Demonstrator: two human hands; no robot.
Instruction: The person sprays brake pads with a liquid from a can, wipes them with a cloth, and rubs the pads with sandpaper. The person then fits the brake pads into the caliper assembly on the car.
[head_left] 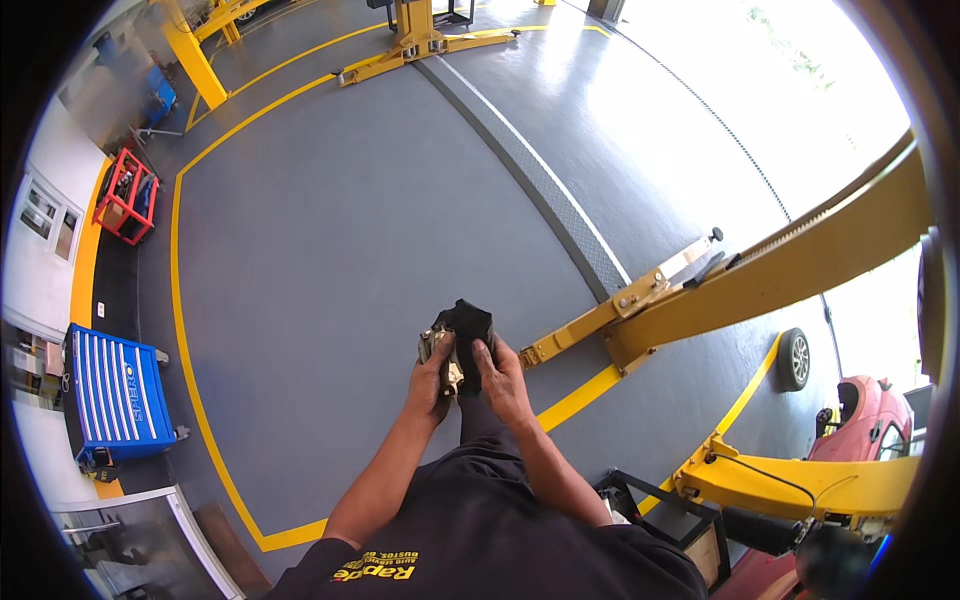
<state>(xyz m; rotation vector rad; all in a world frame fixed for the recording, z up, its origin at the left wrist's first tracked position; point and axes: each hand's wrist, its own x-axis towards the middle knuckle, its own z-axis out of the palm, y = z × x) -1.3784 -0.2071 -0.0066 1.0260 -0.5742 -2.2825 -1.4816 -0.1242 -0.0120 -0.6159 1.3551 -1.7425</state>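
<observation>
Metal part [454, 376] and black piece [470, 322] sit together above the grey floor [300, 260]. The left grip [431, 378] clasps the metal, the right grip [505, 382] pinches the black piece, probably keeping both steady and in sight.

- Left forearm [385, 478]: bare, slanting forward and inward to the right.
- Right forearm [560, 468]: bare, slanting forward and inward to the left.
- Left hand [430, 375]: curled in a grip, thumb [440, 350] uppermost, pointing away from the body.
- Right hand [506, 388]: near the left, also gripping, its thumb on top.
</observation>
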